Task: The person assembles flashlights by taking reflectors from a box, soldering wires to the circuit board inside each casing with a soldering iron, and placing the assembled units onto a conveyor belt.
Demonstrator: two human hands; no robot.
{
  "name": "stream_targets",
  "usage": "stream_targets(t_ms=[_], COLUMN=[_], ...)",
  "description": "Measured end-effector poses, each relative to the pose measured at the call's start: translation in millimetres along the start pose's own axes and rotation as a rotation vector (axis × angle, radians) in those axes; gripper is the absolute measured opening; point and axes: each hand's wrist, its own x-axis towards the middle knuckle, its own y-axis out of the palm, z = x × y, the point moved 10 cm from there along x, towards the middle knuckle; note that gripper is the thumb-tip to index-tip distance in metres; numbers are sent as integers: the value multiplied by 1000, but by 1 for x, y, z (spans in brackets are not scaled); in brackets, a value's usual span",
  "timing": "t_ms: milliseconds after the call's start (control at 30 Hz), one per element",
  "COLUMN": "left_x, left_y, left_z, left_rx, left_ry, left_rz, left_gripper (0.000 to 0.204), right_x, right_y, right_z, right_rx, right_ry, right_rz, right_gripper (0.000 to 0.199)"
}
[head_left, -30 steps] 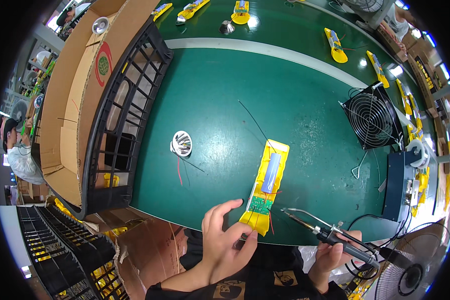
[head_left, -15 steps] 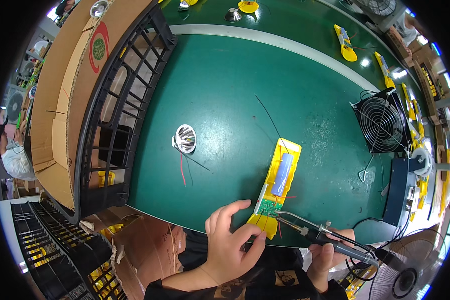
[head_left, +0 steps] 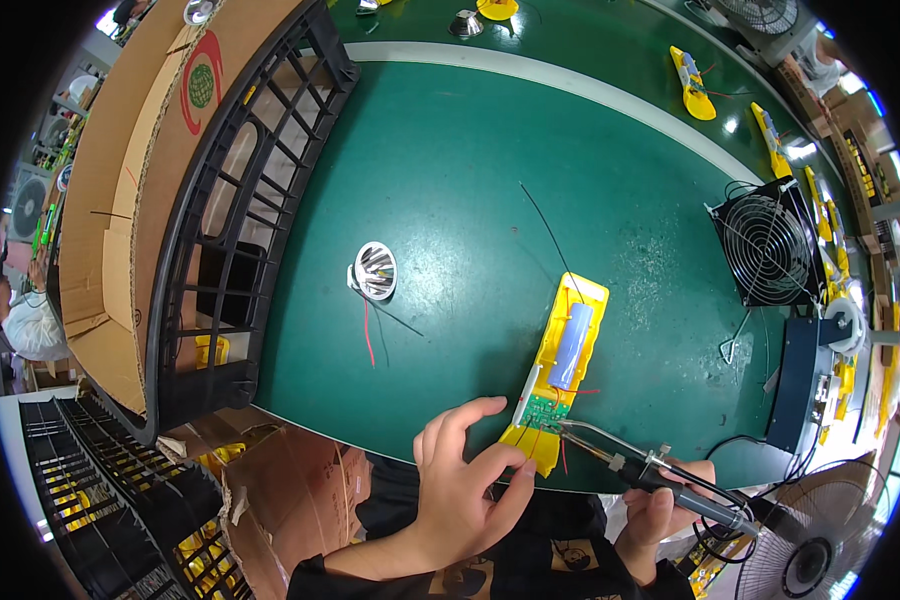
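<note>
A yellow plastic lamp housing (head_left: 589,292) lies slantwise near the table's front edge. It holds a blue cylindrical battery (head_left: 570,346) and, below that, a small green circuit board (head_left: 543,409) with red and dark wires. My left hand (head_left: 460,485) is at the housing's lower end, thumb and a finger pinched on a thin wire, another finger stretched toward the board's left side. My right hand (head_left: 660,515) grips a soldering iron (head_left: 697,506) with a metal feed tube clamped along it. Its tip reaches the board's lower right edge; exact contact is too small to tell.
A round reflector (head_left: 375,271) with red and black wires lies left on the green table (head_left: 450,180). Beyond it stands a black crate (head_left: 205,395) beside a cardboard box (head_left: 120,200). To the right are a small black fan (head_left: 770,245) and a dark blue box-shaped unit (head_left: 800,380).
The whole view has shifted slightly, with the housing and reflector appearing a little farther right and up. Both hands keep almost the same pose, and the iron's tip stays at the board.
</note>
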Motion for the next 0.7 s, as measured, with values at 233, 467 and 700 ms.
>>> stream_targets(t_ms=[233,467,700], left_x=[2,-1,3], left_y=[-1,-4,-4], left_z=[-3,-6,-12], left_rx=[7,78,172], left_ry=[5,20,45], left_rz=[-13,-54,-84], left_gripper=[6,7,7], right_x=[2,-1,-5], right_y=[-5,-9,-17], right_z=[9,6,2], right_rx=[20,15,106], right_ry=[17,52,33], right_rz=[-82,-115,-133], right_gripper=[41,41,35])
